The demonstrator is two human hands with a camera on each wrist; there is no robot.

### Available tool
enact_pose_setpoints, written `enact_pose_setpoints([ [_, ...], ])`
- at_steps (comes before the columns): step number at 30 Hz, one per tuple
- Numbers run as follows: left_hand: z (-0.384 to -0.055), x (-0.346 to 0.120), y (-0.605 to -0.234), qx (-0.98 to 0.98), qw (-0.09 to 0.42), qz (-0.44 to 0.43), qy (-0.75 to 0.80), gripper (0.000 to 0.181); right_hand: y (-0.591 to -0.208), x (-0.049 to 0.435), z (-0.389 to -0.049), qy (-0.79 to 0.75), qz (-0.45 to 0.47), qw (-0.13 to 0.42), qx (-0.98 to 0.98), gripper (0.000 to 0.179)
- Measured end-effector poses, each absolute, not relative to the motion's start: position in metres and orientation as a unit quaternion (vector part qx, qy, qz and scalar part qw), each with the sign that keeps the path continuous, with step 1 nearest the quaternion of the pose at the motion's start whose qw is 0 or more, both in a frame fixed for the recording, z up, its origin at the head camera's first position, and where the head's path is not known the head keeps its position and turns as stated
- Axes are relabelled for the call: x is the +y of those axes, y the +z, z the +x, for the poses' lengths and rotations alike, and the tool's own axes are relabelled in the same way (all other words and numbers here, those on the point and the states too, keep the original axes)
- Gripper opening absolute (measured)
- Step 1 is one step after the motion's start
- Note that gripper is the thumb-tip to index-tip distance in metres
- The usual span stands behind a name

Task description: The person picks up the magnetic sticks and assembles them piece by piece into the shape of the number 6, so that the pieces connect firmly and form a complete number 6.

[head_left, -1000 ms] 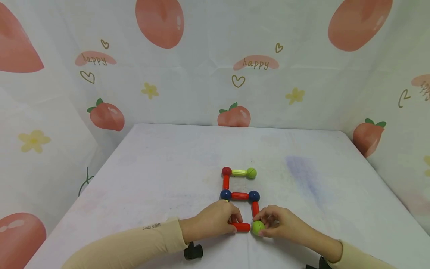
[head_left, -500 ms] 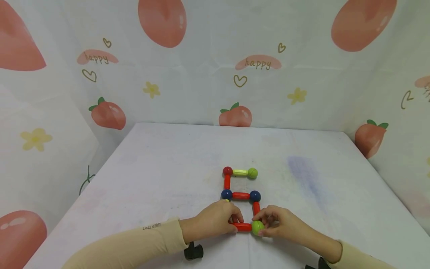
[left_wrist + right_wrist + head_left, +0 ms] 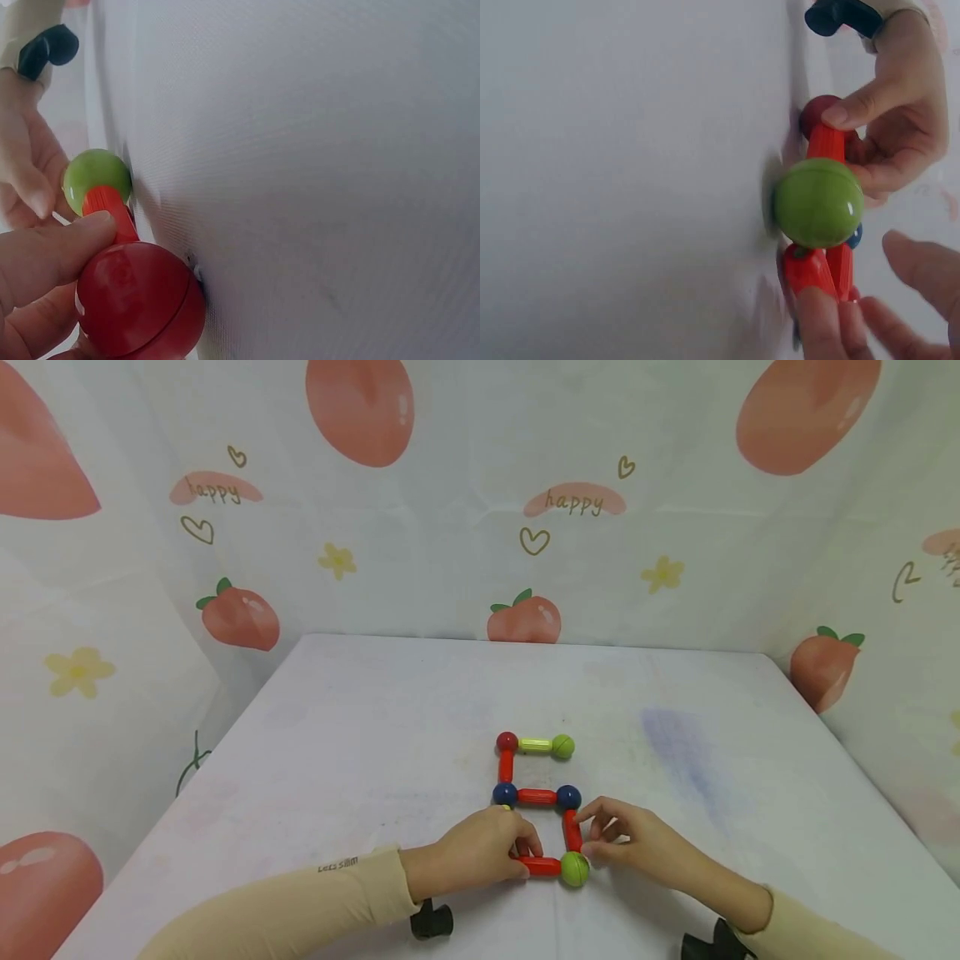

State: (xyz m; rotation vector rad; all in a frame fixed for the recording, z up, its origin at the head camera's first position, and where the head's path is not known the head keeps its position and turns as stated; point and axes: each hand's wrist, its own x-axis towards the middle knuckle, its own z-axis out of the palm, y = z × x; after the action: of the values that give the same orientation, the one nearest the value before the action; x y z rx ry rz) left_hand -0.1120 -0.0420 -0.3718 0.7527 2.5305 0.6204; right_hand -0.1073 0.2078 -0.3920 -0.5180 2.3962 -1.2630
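In the head view, my left hand [image 3: 483, 853] pinches a red magnetic rod [image 3: 542, 866] between thumb and fingers. A green ball [image 3: 574, 869] meets that rod's right end. The left wrist view shows a red ball [image 3: 141, 300] at its other end, hidden from the head by the hand. My right hand [image 3: 637, 839] is beside the upright red rod [image 3: 572, 832], fingertips close to it and thumb apart from the green ball. That rod runs from the green ball up to a blue ball [image 3: 568, 797]. Whether the right fingertips touch it, I cannot tell.
Farther up, a red rod [image 3: 536, 797] joins the right blue ball to another blue ball [image 3: 505, 794]. Above are a red rod [image 3: 506, 767], a red ball [image 3: 507, 742], a yellow-green rod [image 3: 536, 746] and a green ball [image 3: 562, 746]. All lie on the white table [image 3: 390, 718].
The lower red rod has come up against the green ball, closing a small gap. My right hand has let go of that ball and moved slightly up and away. The left hand stays put.
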Motion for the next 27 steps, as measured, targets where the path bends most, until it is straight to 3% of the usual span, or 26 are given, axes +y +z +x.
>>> enact_pose_setpoints([
  [11,-0.112,-0.043,-0.373,0.912,0.208,0.272,0.227,0.019,-0.394,0.199,-0.125,-0.485,-0.068,0.274,0.828,0.03],
  [27,-0.112,-0.043,-0.374,0.912,0.207,0.274,0.223,0.018,-0.395,0.187,-0.133,-0.463,-0.013,0.285,0.839,0.026],
])
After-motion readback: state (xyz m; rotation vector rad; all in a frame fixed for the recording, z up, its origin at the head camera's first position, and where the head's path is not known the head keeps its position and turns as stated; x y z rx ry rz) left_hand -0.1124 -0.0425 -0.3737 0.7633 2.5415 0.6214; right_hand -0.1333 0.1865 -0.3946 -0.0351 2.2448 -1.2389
